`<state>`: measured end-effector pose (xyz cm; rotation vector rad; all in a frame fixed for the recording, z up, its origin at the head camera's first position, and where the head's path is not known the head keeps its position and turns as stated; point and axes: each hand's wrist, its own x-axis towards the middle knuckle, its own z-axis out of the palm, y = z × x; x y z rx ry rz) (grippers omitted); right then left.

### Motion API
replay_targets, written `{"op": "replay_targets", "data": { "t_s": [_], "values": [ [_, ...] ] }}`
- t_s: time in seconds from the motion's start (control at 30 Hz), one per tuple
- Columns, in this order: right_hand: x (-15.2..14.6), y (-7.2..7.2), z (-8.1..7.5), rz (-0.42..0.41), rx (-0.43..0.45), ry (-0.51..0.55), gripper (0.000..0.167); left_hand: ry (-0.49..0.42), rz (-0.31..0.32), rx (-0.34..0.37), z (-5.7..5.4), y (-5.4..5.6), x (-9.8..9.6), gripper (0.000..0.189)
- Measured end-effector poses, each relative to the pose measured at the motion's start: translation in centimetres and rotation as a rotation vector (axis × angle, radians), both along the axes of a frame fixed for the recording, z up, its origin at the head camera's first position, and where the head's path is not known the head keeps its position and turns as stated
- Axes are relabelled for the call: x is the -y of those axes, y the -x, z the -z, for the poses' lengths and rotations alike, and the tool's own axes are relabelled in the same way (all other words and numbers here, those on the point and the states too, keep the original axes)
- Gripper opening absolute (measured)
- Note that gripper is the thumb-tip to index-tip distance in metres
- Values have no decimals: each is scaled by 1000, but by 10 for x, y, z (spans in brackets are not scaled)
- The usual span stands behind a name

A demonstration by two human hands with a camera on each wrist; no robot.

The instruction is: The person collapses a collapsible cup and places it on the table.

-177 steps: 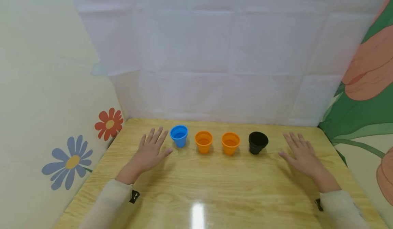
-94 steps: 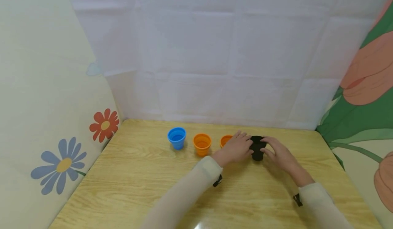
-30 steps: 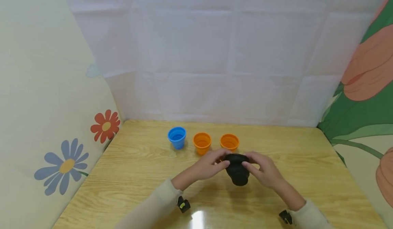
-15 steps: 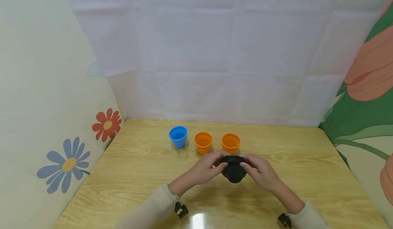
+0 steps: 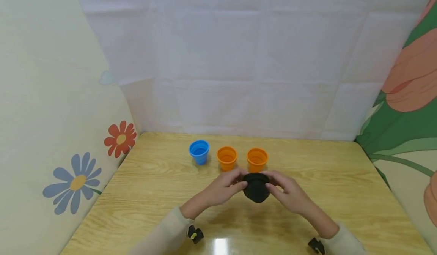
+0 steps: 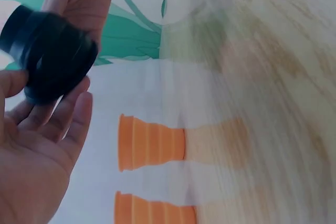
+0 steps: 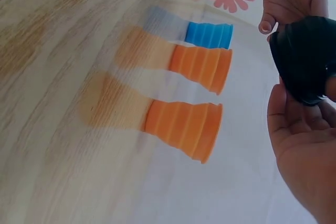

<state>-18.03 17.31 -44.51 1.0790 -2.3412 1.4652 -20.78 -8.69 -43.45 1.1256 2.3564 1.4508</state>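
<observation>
- The blue flower (image 5: pixel 73 183) and red flower (image 5: pixel 120 139) are printed on the wall to my left.
- My left sleeve (image 5: pixel 160 234) is cut off by the bottom edge; the small black device (image 5: pixel 195 234) at its cuff is hard to make out.
- The blue cup (image 5: pixel 200 159) stands upright on the table (image 5: pixel 307 156), leftmost in its row.
- Next stands the left orange cup (image 5: pixel 227 166), upright too; the lower edge of my left wrist view crops it.
- My left hand (image 5: pixel 221 189) is clamped on the black cup, thumb on the near side; from above, its other fingers are mostly hidden behind the rim.
- I hold the black cup (image 5: pixel 257 188) off the table, tilted, between both hands. From above its mouth is turned out of sight; it blurs in the left wrist view and is cropped in the right.
- Just beyond it, the right orange cup (image 5: pixel 257 166) stands upright, its foot hard to make out against the black rim.
- My right hand (image 5: pixel 290 192) grips the black cup's other side, thumb nearest me, fingertips largely hidden.
- My right sleeve (image 5: pixel 343 241) runs out of the bottom edge.
</observation>
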Motion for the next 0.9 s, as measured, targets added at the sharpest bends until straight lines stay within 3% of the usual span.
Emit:
{"op": "replay_targets", "data": {
  "t_s": [0.17, 0.33, 0.53, 0.67, 0.9],
  "values": [
    [0, 2, 1, 64, -126, -76, 37, 75, 23, -30, -5, 4, 3, 24],
    [3, 3, 3, 97, -240, -148, 38, 109, 53, -15, -8, 6, 1, 26],
    [6, 1, 4, 132, -247, -168, 38, 145, 51, -13, -8, 4, -1, 24],
    [6, 1, 5, 132, -136, -121, 34, 133, 35, -28, -8, 3, -2, 23],
    [0, 2, 10, 56, 245, 37, 33, 77, -3, 19, -1, 5, 1, 21]
  ]
}}
